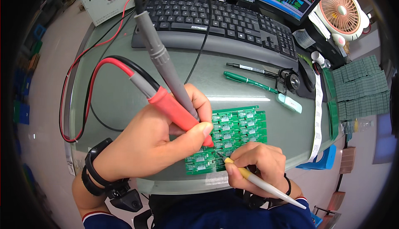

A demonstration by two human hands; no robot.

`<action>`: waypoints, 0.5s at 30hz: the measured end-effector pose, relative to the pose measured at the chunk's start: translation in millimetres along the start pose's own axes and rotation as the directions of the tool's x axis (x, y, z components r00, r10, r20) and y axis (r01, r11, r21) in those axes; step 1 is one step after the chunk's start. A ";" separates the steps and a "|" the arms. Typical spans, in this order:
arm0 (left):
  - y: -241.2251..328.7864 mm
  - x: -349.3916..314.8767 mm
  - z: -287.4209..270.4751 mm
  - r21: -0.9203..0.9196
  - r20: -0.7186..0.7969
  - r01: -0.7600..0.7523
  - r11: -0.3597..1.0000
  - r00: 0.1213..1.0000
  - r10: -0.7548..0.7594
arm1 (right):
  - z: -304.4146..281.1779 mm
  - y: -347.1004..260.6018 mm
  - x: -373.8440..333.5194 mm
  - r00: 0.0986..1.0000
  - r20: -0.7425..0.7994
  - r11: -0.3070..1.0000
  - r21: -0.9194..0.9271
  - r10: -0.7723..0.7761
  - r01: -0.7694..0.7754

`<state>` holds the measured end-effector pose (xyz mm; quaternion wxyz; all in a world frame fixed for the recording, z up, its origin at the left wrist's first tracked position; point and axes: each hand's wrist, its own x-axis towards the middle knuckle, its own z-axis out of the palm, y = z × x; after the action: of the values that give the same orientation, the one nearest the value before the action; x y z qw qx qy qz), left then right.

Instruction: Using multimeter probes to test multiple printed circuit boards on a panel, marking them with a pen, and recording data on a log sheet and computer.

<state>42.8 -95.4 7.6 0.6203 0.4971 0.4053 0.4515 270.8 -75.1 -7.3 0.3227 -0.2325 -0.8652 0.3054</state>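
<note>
1. Left hand (160,139) was closed around two test probes, red probe (176,113) and grey probe (166,69), tips down on the green circuit board panel (237,129).
2. Right hand (257,164) pinched a yellow-and-white pen-like tool (266,184), tip touching the panel's lower part.
3. Panel lay flat on the glass table (116,91), near its front edge, between both hands.
4. Keyboard (216,21) sat behind; two pens (249,77) just right of centre.

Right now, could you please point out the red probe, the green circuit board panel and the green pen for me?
red probe (174,111): head view, on its red handle.
green circuit board panel (243,127): head view, on its upper right boards.
green pen (249,81): head view, mid-barrel.
</note>
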 end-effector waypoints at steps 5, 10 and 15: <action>-0.3 0.1 -0.3 0.030 0.017 -0.011 0.999 1.000 0.010 | -0.3 -0.2 0.8 1.000 0.009 1.000 -0.006 0.005 -0.005; -0.2 -0.3 -0.5 0.054 0.018 -0.002 0.999 1.000 0.001 | 0.6 -1.0 1.4 1.000 0.008 1.000 -0.004 0.009 -0.009; -0.9 0.2 -2.2 0.086 0.031 -0.014 0.996 0.999 0.011 | 2.9 -2.9 2.7 0.999 -0.025 0.999 0.006 0.037 -0.037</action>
<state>41.0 -94.8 6.4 0.6016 0.5328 0.4117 0.4298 266.4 -76.7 -5.9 0.3286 -0.2514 -0.8558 0.3107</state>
